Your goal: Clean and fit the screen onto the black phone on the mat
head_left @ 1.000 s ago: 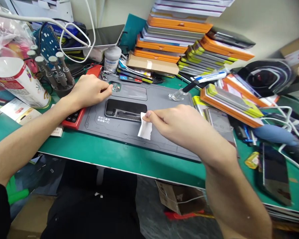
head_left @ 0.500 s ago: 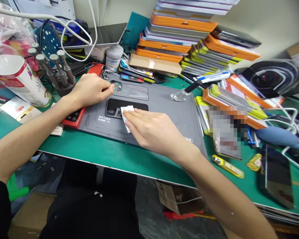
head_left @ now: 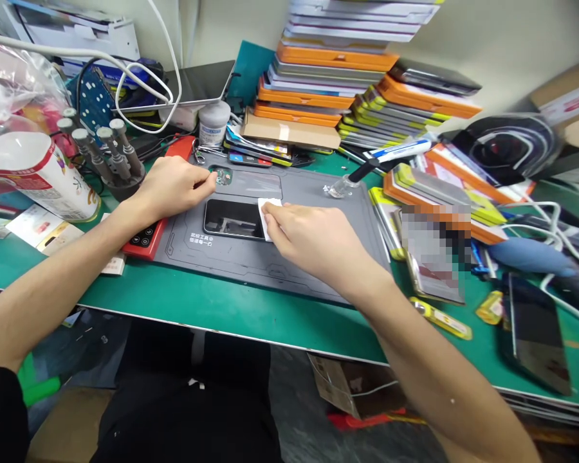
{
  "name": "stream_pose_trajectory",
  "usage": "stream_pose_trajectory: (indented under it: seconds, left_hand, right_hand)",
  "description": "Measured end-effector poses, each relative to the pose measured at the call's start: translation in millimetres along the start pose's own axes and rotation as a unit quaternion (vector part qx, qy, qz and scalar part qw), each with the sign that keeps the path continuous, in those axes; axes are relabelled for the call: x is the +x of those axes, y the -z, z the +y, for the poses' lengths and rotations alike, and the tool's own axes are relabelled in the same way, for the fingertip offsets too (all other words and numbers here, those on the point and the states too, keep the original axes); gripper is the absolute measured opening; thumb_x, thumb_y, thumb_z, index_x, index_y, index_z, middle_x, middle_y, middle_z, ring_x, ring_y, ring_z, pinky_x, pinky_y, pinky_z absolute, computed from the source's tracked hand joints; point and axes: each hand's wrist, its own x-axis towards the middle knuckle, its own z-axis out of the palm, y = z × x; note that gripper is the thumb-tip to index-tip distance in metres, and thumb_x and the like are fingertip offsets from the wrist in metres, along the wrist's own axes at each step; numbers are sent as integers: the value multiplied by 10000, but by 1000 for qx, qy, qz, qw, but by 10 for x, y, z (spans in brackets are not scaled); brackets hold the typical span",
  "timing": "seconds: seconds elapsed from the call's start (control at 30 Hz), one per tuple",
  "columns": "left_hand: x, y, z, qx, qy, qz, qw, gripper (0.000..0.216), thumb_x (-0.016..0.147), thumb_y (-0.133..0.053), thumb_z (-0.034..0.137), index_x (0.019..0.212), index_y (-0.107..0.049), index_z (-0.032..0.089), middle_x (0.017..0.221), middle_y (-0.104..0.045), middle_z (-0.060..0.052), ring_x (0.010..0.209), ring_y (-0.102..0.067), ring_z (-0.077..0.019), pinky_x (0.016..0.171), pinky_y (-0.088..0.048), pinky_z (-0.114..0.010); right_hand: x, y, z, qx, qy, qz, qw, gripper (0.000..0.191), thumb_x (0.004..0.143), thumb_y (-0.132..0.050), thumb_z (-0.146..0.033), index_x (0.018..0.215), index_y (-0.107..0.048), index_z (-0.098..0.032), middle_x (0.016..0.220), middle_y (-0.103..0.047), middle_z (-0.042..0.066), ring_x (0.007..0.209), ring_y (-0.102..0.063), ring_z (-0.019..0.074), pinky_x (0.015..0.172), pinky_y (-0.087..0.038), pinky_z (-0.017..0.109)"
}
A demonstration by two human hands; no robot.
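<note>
A phone [head_left: 236, 217] with a dark, glossy front lies flat on the grey work mat [head_left: 212, 260]. Over its right end, my right hand [head_left: 313, 241] presses a folded white wipe [head_left: 266, 212], fingers closed on it. My left hand [head_left: 176, 183] is closed at the mat's left side, fingertips pinched beside the small parts [head_left: 223, 176] in the mat's recess; whatever they may hold is hidden. Between left wrist and mat lies a red device with buttons [head_left: 147, 239].
Orange and grey boxes [head_left: 313, 99] are stacked at the back. A clear bottle with a black top [head_left: 342, 185] stands on the mat's right. Another phone [head_left: 538, 334] and a yellow cutter [head_left: 441, 318] lie at right, a white canister [head_left: 43, 177] and screwdrivers [head_left: 110, 151] at left.
My right hand has slid the wipe rightward across the phone, uncovering more of its dark front. My left hand keeps about the same place on the mat. The camera view has shifted slightly.
</note>
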Motion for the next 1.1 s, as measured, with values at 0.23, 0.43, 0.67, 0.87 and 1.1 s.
stream_pose_trajectory:
  seconds: [0.23, 0.43, 0.67, 0.87, 1.1]
  left_hand:
    - [-4, -5, 3, -1, 10, -8, 1000, 549, 1086, -451, 472, 623, -624, 233, 597, -642, -79, 677, -607, -250, 723, -367, -396]
    - [-4, 6, -30, 12, -5, -3, 1000, 561, 1099, -432, 487, 664, -688, 242, 596, -650, -87, 680, -640, -266, 723, -379, -399]
    - [-1, 8, -24, 23, -9, -11, 1000, 589, 1112, -413, 495, 683, -726, 240, 608, -672, -90, 678, -651, -258, 715, -367, -395]
    - [1, -11, -57, 31, -30, -1, 999, 603, 1117, -420, 490, 660, -709, 222, 578, -647, -83, 639, -623, -244, 696, -340, -381]
    - [-16, -3, -83, 5, -53, 20, 998, 632, 1127, -420, 495, 607, -652, 219, 594, -663, -64, 592, -589, -214, 666, -282, -374]
  right_hand:
    - [-229, -62, -272, -40, 101, 116, 987, 421, 1138, -451, -138, 1190, -845, 2, 1115, -887, 212, 975, -855, 283, 869, -598, 369]
    - [-55, -86, -215, 9, 31, 66, 997, 433, 1166, -425, -145, 1228, -842, -47, 1088, -892, 162, 976, -855, 274, 853, -596, 343]
    - [-143, -99, -211, 44, 85, 113, 989, 440, 1160, -430, -148, 1229, -849, -34, 1147, -890, 179, 1032, -867, 271, 918, -607, 342]
    - [-53, -140, -117, 10, -8, 72, 997, 435, 1161, -435, -164, 1159, -857, -61, 1019, -890, 164, 907, -870, 309, 747, -582, 373]
    - [-150, -210, -279, 45, 144, 175, 973, 454, 1198, -433, -189, 1275, -831, 15, 1287, -869, 199, 1160, -868, 289, 1063, -659, 385]
